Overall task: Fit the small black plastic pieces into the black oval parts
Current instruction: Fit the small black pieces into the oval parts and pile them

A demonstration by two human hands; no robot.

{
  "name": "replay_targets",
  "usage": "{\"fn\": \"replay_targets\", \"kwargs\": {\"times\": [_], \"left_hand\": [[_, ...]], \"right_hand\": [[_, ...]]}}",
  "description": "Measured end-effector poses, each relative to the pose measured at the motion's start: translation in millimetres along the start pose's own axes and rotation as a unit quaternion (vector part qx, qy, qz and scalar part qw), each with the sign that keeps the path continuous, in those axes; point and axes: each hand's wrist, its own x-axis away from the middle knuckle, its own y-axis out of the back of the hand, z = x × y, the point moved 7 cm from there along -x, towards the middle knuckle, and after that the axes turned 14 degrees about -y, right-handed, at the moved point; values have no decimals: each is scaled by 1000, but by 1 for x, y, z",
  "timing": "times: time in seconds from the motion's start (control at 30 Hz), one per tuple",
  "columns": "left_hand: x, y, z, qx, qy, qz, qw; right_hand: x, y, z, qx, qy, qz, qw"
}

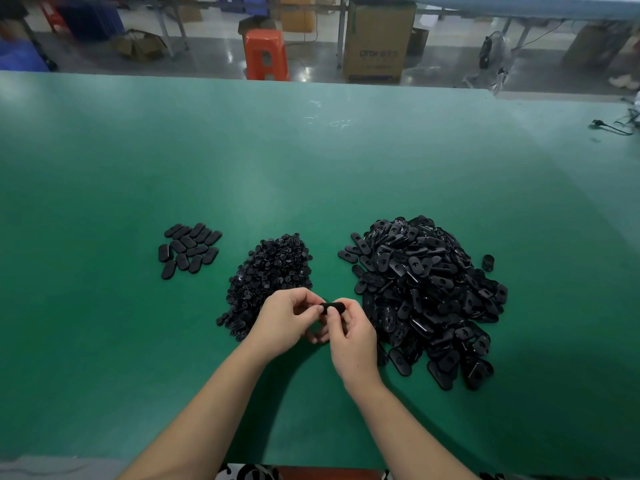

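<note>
Both hands meet above the green table (311,174), between two heaps. My left hand (285,320) and my right hand (349,336) together pinch one black oval part (333,307) by its ends; whether a small piece sits in it is hidden by the fingers. A heap of small black plastic pieces (270,271) lies just behind my left hand. A large heap of black oval parts (426,292) with holes lies to the right. A small group of oval parts (188,249) lies flat at the left.
One loose oval part (487,262) stands right of the big heap. A black cable (611,126) lies at the table's far right edge. Beyond the far edge stand an orange stool (265,53) and a cardboard box (377,39).
</note>
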Motion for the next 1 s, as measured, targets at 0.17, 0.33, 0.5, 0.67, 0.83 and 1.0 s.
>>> {"fn": "replay_targets", "kwargs": {"times": [0.17,0.33,0.5,0.67,0.83,1.0], "left_hand": [[-3,3,-3,-55,-32,-12,998],[-7,2,-20,-182,-101,1,978],[-9,12,-31,-269,-150,-33,951],[-8,75,-9,-216,-78,-186,956],[-2,144,37,-227,43,-274,933],[4,171,76,-258,137,-274,917]], "right_hand": [[1,1,4,11,11,0,1000],[1,1,1,-16,-9,-3,1000],[2,0,3,-55,-16,15,998],[3,-1,5,-40,-14,16,999],[3,-2,5,-8,-16,21,1000],[3,-3,4,-13,-22,28,999]]}}
